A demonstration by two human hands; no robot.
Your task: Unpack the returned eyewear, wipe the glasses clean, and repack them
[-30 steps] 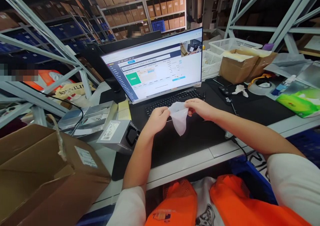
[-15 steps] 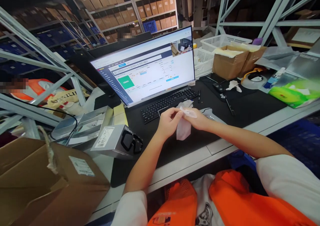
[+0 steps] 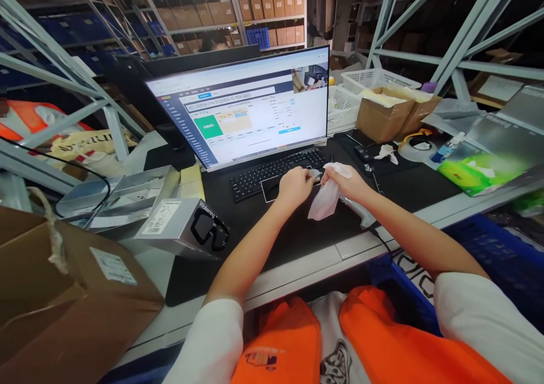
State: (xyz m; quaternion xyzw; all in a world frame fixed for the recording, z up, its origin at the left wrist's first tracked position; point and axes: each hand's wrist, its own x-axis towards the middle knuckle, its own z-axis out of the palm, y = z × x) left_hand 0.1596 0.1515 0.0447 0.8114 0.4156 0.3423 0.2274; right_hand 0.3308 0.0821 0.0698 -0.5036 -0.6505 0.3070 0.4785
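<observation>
A white tissue (image 3: 323, 201) hangs from my right hand (image 3: 347, 181), whose fingers are closed on its upper part. My left hand (image 3: 296, 186) is a little to the left, fingers pinched around a small thing that is mostly hidden; a pale bit shows at the fingertips. Both hands are over the black desk mat, in front of the keyboard (image 3: 278, 171). A dark flat card with a white edge (image 3: 269, 190) lies partly under my left hand. Beneath my right forearm is a grey pouch-like thing (image 3: 359, 213), partly covered.
A monitor (image 3: 255, 109) stands behind the keyboard. To the left are a grey glasses box (image 3: 182, 228) and an open carton (image 3: 76, 293). On the right are a mouse (image 3: 362, 154), crumpled tissue (image 3: 386, 153), a green tissue pack (image 3: 467, 174) and small cartons (image 3: 382, 115).
My hands have moved apart, and the tissue now hangs from my right hand alone. An orange panel has appeared on the screen. The view has shifted slightly.
</observation>
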